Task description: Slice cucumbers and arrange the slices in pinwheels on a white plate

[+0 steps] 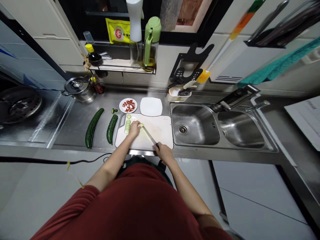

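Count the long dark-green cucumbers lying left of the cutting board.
2: the longer cucumber lies farther left on the steel counter; the shorter cucumber lies between it and the cutting board. None seem hidden there.

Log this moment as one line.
right hand: gripping knife | left hand: at cucumber slice near knife tip | slice row: cutting board, left side | cucumbers: left of board

Moderate indoor light across your view. Cutting board (160,131) and plate (151,106) brightest, almost washed out. Glare streaks steel counter (75,128), glints in sink (197,116). Stove (18,103) sits in deep shadow, window (116,8) dark. You get wide-angle stretch toward edges, cabinet (47,28) leaning there. Brush (223,48) and towel (280,63) smeared at upper right; knife (149,135) near middle reads soft to you.
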Action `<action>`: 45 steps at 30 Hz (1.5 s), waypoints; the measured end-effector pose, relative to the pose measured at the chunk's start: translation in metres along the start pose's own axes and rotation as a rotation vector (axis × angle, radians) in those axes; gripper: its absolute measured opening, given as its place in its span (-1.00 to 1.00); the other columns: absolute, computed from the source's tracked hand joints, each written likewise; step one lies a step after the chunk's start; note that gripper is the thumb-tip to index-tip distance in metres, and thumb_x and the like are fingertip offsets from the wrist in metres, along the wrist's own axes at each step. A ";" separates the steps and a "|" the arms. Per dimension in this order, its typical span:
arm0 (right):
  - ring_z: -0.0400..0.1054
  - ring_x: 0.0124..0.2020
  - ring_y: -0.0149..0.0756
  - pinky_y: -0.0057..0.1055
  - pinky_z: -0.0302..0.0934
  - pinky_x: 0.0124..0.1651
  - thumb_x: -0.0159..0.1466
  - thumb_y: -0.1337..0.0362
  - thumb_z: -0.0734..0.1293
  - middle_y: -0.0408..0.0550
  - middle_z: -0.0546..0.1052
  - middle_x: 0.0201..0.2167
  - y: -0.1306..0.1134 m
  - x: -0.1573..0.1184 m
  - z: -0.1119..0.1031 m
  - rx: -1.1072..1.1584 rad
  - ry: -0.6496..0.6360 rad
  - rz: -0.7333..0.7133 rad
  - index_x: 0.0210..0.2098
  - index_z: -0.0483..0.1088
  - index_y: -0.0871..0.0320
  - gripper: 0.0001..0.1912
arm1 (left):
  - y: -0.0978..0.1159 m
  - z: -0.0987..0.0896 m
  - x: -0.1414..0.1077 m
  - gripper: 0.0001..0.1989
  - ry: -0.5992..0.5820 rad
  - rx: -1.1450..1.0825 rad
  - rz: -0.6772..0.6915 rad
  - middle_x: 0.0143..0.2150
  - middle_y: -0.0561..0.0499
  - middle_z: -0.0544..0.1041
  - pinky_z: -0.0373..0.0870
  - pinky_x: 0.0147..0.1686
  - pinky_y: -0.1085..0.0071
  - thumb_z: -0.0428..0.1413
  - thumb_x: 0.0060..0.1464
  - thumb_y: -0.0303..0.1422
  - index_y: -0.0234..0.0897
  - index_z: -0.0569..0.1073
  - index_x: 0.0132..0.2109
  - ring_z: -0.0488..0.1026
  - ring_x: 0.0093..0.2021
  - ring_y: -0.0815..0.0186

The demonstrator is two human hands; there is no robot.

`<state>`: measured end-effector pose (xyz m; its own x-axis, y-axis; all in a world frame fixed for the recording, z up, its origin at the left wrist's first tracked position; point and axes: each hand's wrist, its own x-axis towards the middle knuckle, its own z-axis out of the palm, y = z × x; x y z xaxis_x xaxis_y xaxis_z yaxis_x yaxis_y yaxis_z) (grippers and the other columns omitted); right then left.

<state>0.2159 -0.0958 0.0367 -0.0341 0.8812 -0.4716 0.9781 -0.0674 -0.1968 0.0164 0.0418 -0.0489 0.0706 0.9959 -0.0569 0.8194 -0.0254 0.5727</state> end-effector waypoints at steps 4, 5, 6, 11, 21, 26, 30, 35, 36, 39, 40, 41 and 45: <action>0.45 -0.13 -0.13 -0.35 0.18 -0.18 0.40 0.01 0.02 0.11 0.54 -0.19 -0.002 0.001 -0.001 -0.008 -0.009 0.003 -0.05 0.33 0.15 -0.57 | -0.001 0.001 -0.001 -0.80 0.013 0.001 0.013 -0.19 -0.07 0.43 0.30 -0.11 0.36 0.09 0.06 -0.46 -0.24 0.43 -0.13 0.38 -0.17 0.23; 0.45 -0.13 -0.12 -0.34 0.19 -0.18 0.40 0.02 0.03 0.11 0.54 -0.18 -0.002 0.002 -0.001 -0.010 -0.017 0.007 -0.05 0.33 0.15 -0.58 | -0.002 0.001 0.000 -0.81 0.014 0.000 0.016 -0.19 -0.08 0.43 0.30 -0.10 0.35 0.08 0.07 -0.46 -0.24 0.43 -0.13 0.38 -0.16 0.22; 0.45 -0.13 -0.11 -0.33 0.19 -0.17 0.40 0.03 0.03 0.12 0.54 -0.18 -0.003 0.002 -0.002 -0.011 -0.025 0.010 -0.05 0.33 0.16 -0.59 | -0.002 0.001 0.000 -0.81 0.015 -0.003 0.021 -0.18 -0.08 0.43 0.30 -0.09 0.35 0.07 0.07 -0.46 -0.25 0.43 -0.13 0.38 -0.16 0.22; 0.44 -0.10 -0.10 -0.31 0.21 -0.15 0.40 0.08 0.04 0.15 0.54 -0.16 -0.007 0.005 -0.007 -0.014 -0.059 0.014 -0.04 0.33 0.19 -0.61 | -0.003 0.001 0.001 -0.79 0.021 -0.009 0.036 -0.16 -0.10 0.44 0.29 -0.04 0.35 -0.01 0.10 -0.50 -0.26 0.44 -0.13 0.38 -0.12 0.22; 0.43 -0.07 -0.08 -0.27 0.22 -0.10 0.40 0.13 0.04 0.20 0.52 -0.12 -0.016 0.010 -0.010 -0.011 -0.082 0.023 -0.01 0.30 0.24 -0.62 | -0.001 -0.001 0.002 -0.76 -0.007 0.018 0.006 -0.15 -0.11 0.46 0.29 -0.05 0.35 -0.04 0.12 -0.50 -0.26 0.45 -0.11 0.39 -0.11 0.22; 0.43 -0.07 -0.10 -0.30 0.22 -0.11 0.40 0.13 0.05 0.19 0.52 -0.13 -0.019 0.017 -0.007 -0.015 -0.076 0.029 -0.02 0.30 0.23 -0.63 | -0.001 0.000 0.003 -0.76 -0.004 0.013 -0.007 -0.14 -0.12 0.46 0.29 -0.05 0.35 -0.02 0.10 -0.53 -0.27 0.44 -0.10 0.40 -0.11 0.22; 0.44 -0.08 -0.10 -0.29 0.22 -0.11 0.41 0.13 0.05 0.19 0.52 -0.13 -0.020 0.021 -0.007 -0.019 -0.063 0.013 -0.03 0.30 0.23 -0.64 | 0.000 -0.001 0.001 -0.77 0.002 0.020 -0.012 -0.14 -0.12 0.46 0.29 -0.04 0.34 -0.01 0.10 -0.52 -0.27 0.44 -0.11 0.40 -0.09 0.21; 0.43 -0.06 -0.11 -0.29 0.20 -0.08 0.40 0.14 0.05 0.21 0.51 -0.11 -0.022 0.024 -0.006 -0.017 -0.069 0.016 -0.01 0.30 0.23 -0.64 | 0.000 -0.001 0.000 -0.77 0.014 0.016 -0.009 -0.13 -0.13 0.45 0.29 -0.04 0.32 -0.01 0.09 -0.52 -0.26 0.44 -0.12 0.39 -0.09 0.20; 0.43 -0.06 -0.12 -0.29 0.20 -0.08 0.40 0.14 0.05 0.21 0.51 -0.11 -0.022 0.024 -0.006 -0.016 -0.068 0.016 -0.01 0.30 0.23 -0.64 | 0.000 -0.001 0.000 -0.76 0.016 0.011 -0.003 -0.13 -0.12 0.45 0.29 -0.04 0.33 -0.01 0.08 -0.53 -0.26 0.44 -0.12 0.39 -0.10 0.21; 0.43 -0.07 -0.12 -0.29 0.20 -0.08 0.40 0.14 0.05 0.20 0.52 -0.12 -0.021 0.024 -0.005 -0.015 -0.061 0.007 -0.01 0.30 0.23 -0.64 | -0.001 -0.001 0.001 -0.77 0.012 0.007 -0.005 -0.14 -0.12 0.45 0.29 -0.04 0.34 0.00 0.08 -0.52 -0.26 0.44 -0.12 0.39 -0.10 0.21; 0.43 -0.08 -0.12 -0.29 0.21 -0.09 0.40 0.14 0.05 0.20 0.52 -0.12 -0.021 0.023 -0.005 -0.017 -0.059 0.008 -0.02 0.30 0.23 -0.64 | -0.001 -0.001 0.001 -0.77 0.009 0.008 -0.011 -0.15 -0.11 0.45 0.29 -0.04 0.34 0.00 0.08 -0.52 -0.26 0.44 -0.12 0.39 -0.10 0.21; 0.43 -0.07 -0.12 -0.30 0.21 -0.09 0.40 0.14 0.06 0.20 0.52 -0.12 -0.021 0.023 -0.005 -0.019 -0.059 0.009 -0.02 0.30 0.23 -0.64 | -0.001 -0.001 0.001 -0.77 0.008 0.006 -0.016 -0.15 -0.11 0.45 0.29 -0.04 0.34 0.00 0.09 -0.51 -0.25 0.44 -0.12 0.39 -0.10 0.22; 0.43 -0.07 -0.11 -0.29 0.21 -0.08 0.40 0.15 0.06 0.20 0.52 -0.12 -0.023 0.023 -0.006 -0.027 -0.059 0.008 -0.02 0.30 0.24 -0.65 | 0.000 -0.001 0.000 -0.77 0.010 0.002 -0.022 -0.14 -0.11 0.45 0.29 -0.05 0.34 0.00 0.09 -0.51 -0.26 0.43 -0.11 0.39 -0.10 0.22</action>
<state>0.1938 -0.0708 0.0356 -0.0379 0.8516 -0.5229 0.9836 -0.0605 -0.1699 0.0160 0.0420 -0.0479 0.0468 0.9971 -0.0607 0.8216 -0.0038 0.5701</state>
